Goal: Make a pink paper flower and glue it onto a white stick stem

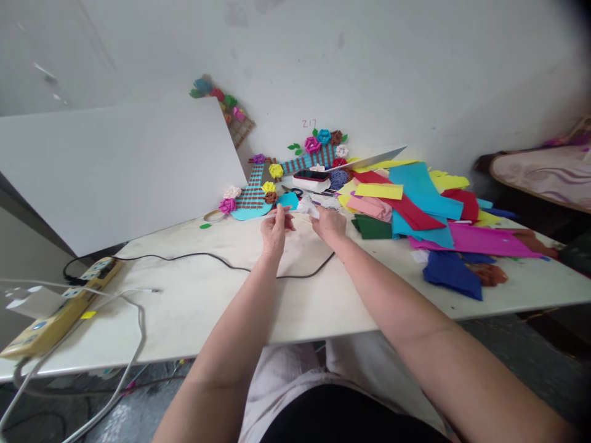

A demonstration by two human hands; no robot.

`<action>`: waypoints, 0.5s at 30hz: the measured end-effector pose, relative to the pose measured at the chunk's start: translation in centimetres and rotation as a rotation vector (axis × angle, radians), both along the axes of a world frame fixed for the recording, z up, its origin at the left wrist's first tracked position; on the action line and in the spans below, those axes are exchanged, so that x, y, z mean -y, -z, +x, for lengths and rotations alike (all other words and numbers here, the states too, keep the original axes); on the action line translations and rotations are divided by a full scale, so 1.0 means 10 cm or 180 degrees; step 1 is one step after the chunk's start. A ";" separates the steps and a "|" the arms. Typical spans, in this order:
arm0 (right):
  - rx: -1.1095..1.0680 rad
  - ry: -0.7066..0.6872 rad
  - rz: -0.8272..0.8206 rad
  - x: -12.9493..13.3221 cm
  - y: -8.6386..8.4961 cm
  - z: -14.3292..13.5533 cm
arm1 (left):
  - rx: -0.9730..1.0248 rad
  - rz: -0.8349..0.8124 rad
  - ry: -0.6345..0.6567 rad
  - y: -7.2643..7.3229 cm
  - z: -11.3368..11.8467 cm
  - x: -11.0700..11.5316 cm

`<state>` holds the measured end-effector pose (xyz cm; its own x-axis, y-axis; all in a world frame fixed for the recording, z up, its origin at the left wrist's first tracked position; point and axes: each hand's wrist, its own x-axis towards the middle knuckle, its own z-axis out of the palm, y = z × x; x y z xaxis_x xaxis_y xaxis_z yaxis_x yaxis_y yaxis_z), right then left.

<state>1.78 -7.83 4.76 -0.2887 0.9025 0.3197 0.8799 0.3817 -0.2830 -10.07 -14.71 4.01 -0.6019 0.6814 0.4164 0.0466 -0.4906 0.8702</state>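
Over the middle of the table, my left hand [275, 229] is closed with its thumb and fingers pinched on a thin white paper strip. Close beside it on the right, my right hand [330, 224] has its fingers closed at a crumpled piece of white paper [306, 205]. Whether the two white bits are one piece I cannot tell. Just beyond my hands lie a turquoise paper piece [288, 200] and scissors [295, 192]. A red-edged phone [310, 176] rests on a white box behind them.
Folded coloured crepe paper [418, 191] is heaped at the right. Flower-trimmed woven decorations [253, 192] stand at the back, near a tape roll [213, 216]. A large white board [124, 172] leans at the left. A black cable [207, 254] runs from a yellow power strip [60, 307].
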 end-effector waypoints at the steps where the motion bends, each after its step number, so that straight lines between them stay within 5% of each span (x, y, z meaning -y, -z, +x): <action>1: 0.0014 -0.0010 -0.0028 0.01 -0.01 0.00 | -0.0012 -0.0017 0.0028 0.00 0.00 0.00; 15: 0.0009 -0.0049 0.0016 -0.03 0.02 0.00 | -0.0115 -0.0137 -0.0243 0.03 -0.05 0.01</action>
